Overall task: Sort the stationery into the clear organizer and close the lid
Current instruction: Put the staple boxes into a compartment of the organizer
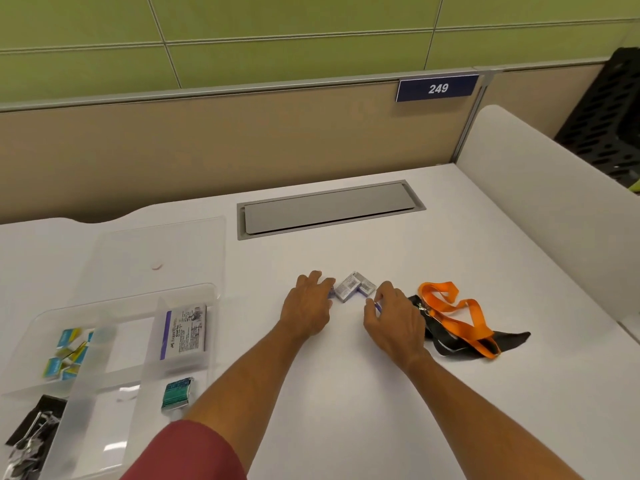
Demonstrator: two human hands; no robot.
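Observation:
The clear organizer [188,297] lies at the left of the white desk, its lid [162,251] open and flat behind it. Its compartments hold small teal-and-yellow packs [67,355], a grey eraser box [185,330], a green staple pack [176,393] and black binder clips [33,431]. At mid-desk lie small grey-purple eraser boxes [351,287]. My left hand [308,308] touches their left end with its fingertips. My right hand [394,318] is at their right side, thumb and forefinger pinched on a small purple-edged piece [377,305].
An orange lanyard [457,315] on a black strap [485,341] lies just right of my right hand. A grey cable hatch [329,211] is set in the desk behind. A white side partition [554,202] and a black crate [609,116] stand at the right.

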